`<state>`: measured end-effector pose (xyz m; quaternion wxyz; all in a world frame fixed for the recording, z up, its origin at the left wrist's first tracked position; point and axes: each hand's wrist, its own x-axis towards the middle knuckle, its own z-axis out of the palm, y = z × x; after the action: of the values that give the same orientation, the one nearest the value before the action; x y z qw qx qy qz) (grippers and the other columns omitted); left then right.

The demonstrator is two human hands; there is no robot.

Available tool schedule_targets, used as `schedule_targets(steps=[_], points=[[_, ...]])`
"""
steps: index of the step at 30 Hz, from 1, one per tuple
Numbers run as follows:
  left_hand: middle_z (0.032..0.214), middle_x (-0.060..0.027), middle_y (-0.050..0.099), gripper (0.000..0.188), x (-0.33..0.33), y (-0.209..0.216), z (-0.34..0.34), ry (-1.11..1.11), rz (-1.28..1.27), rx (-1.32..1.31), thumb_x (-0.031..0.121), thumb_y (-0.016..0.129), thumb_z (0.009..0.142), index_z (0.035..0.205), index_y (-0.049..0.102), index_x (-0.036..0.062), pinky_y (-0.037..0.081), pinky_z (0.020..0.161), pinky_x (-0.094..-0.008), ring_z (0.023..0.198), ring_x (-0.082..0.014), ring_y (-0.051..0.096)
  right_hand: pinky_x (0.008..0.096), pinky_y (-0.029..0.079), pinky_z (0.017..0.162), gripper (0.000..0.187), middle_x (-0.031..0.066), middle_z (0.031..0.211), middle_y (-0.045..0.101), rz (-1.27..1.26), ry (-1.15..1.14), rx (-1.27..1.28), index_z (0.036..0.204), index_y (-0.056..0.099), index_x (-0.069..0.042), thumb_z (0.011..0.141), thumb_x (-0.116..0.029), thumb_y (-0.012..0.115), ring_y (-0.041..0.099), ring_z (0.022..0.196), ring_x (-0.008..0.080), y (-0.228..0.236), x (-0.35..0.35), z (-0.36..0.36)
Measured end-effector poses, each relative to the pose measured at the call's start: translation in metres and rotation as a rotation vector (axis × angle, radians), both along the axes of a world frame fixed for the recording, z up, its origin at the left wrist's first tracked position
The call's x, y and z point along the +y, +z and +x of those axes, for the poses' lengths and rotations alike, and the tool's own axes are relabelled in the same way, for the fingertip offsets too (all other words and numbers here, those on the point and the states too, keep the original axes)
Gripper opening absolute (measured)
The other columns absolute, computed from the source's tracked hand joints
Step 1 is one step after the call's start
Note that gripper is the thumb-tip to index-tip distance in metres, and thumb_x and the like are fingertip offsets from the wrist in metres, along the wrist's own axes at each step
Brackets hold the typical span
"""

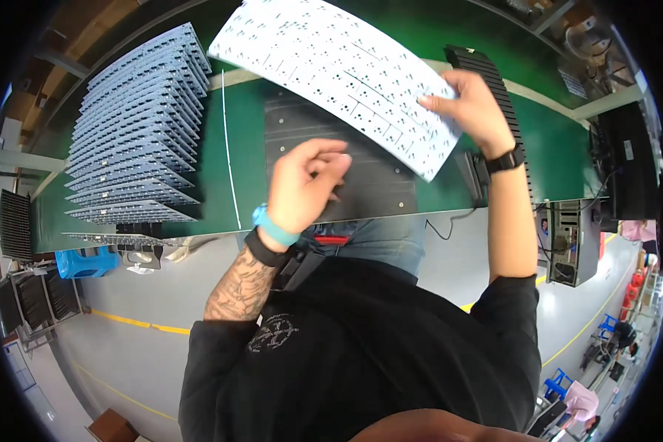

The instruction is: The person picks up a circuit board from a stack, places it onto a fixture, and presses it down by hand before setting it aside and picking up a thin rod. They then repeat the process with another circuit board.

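Note:
A large white printed circuit board panel (339,74) with black dots and lines is held tilted above the green bench. My right hand (468,107) grips its right end, thumb on the printed face and the other fingers mostly behind the board. My left hand (306,184) is apart from the panel, in front of its lower edge. Its fingers are loosely curled with a gap between them, and I see nothing in it. Below the panel lies a dark flat plate (295,129) with small screws, partly covered by the board and my left hand.
A row of several upright boards (136,125) fills the bench's left side. A black slotted rack (504,103) stands behind my right hand. A monitor (630,151) is at the far right, with an opened computer case (567,247) below the bench edge.

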<state>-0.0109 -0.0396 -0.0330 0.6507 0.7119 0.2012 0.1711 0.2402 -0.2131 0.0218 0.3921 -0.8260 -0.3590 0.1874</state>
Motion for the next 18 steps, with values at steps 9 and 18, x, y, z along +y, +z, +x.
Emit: schedule_targets(steps=[9, 18], points=[[0.081, -0.0055, 0.067, 0.007, -0.025, -0.007, 0.023, -0.284, -0.297, -0.16, 0.004, 0.063, 0.097, 0.093, 0.062, -0.0016, 0.055, 0.057, -0.0246, 0.07, -0.0101, 0.064, 0.0254, 0.054, 0.074, 0.022, 0.0092, 0.092, 0.073, 0.346, -0.113, 0.732, 0.1, 0.068, 0.005, 0.091, -0.013, 0.076, 0.067, 0.078, 0.0115, -0.047, -0.031, -0.043], [0.074, -0.0048, 0.061, 0.012, -0.001, 0.019, -0.025, -0.163, -0.277, -0.316, 0.0, 0.066, 0.092, 0.083, 0.058, -0.0021, 0.052, 0.058, -0.0263, 0.065, -0.0109, 0.063, 0.0264, 0.055, 0.078, 0.023, 0.009, 0.1, 0.074, 0.355, -0.211, 0.668, 0.109, 0.066, 0.006, 0.096, -0.013, 0.068, 0.069, 0.079, 0.0112, -0.027, -0.047, 0.0]])
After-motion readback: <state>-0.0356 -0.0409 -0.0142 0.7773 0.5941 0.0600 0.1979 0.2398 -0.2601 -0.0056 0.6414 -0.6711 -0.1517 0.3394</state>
